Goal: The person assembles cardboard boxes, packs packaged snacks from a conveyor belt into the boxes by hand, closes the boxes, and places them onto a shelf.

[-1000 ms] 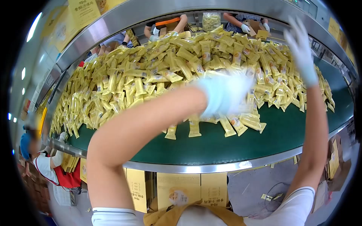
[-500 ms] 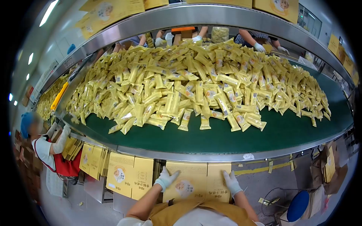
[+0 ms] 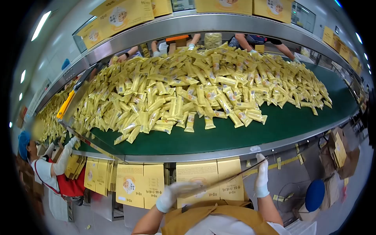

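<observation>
My left hand (image 3: pixel 172 194), in a white glove, is closed on the near end of a flat folded carton (image 3: pixel 219 182) seen nearly edge-on. At the carton's far end, my right hand (image 3: pixel 261 176), also gloved, holds its edge with the fingers up. Beneath it, yellow printed cartons (image 3: pixel 197 172) stand against the conveyor's front edge, with another yellow carton (image 3: pixel 131 185) to their left. Beyond the metal rim lies a large heap of yellow wrapped packets (image 3: pixel 188 90) on the green belt (image 3: pixel 219 138).
A co-worker in a blue cap and red apron (image 3: pixel 72 182) stands at the left. Other people's arms (image 3: pixel 243 41) reach in across the belt. A metal shelf (image 3: pixel 156 27) with cartons spans above. At the lower right are a blue stool (image 3: pixel 314 195) and brown boxes (image 3: pixel 340 152).
Both hands have lifted a flat carton from the front stack and turned it nearly edge-on. The view has shifted slightly, and the co-workers' arms across the belt have moved.
</observation>
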Demonstrator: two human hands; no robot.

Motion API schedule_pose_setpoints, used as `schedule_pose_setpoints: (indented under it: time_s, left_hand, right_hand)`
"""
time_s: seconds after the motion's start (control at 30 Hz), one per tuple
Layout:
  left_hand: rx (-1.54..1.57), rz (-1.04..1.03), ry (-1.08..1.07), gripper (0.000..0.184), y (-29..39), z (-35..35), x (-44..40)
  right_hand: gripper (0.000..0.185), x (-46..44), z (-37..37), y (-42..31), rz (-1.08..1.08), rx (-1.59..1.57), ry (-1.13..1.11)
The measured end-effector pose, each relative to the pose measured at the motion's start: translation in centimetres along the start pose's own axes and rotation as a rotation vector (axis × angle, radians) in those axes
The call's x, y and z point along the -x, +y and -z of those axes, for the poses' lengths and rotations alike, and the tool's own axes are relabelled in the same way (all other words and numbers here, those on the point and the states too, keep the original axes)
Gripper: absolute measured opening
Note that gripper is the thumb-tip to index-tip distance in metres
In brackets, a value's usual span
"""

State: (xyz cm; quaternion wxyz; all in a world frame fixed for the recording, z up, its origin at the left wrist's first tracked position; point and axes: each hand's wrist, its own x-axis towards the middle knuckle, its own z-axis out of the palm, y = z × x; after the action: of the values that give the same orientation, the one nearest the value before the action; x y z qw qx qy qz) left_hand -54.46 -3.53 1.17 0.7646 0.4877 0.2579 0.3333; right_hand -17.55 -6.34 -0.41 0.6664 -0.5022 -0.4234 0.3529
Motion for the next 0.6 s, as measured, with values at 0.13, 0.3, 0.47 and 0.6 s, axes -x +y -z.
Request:
schedule_pose_setpoints:
  time_s: [0.13,0.3,0.47,0.6]
  left_hand:
    - [-0.587,-0.35,-0.466,0.047,-1.2,-2.2,-0.6]
    - [-0.843,-0.419,-0.449,0.047,-0.3,-1.6,-0.5]
    - [-1.149,-0.722,-0.505,0.043,2.3,-2.6,-1.5]
    - [-1.272,-0.936,-0.545,0.019,3.7,-2.6,-2.7]
  right_hand:
    - [0.054,0.0,-1.9,0.3,0.045,0.03,0.147]
    - [0.049,1.4,-2.5,1.0,-0.069,0.072,0.249]
    - [0.029,1.8,-2.3,0.9,-0.296,0.024,0.181]
    - [0.025,-0.9,-2.4,-3.7,-0.06,0.558,-0.18]
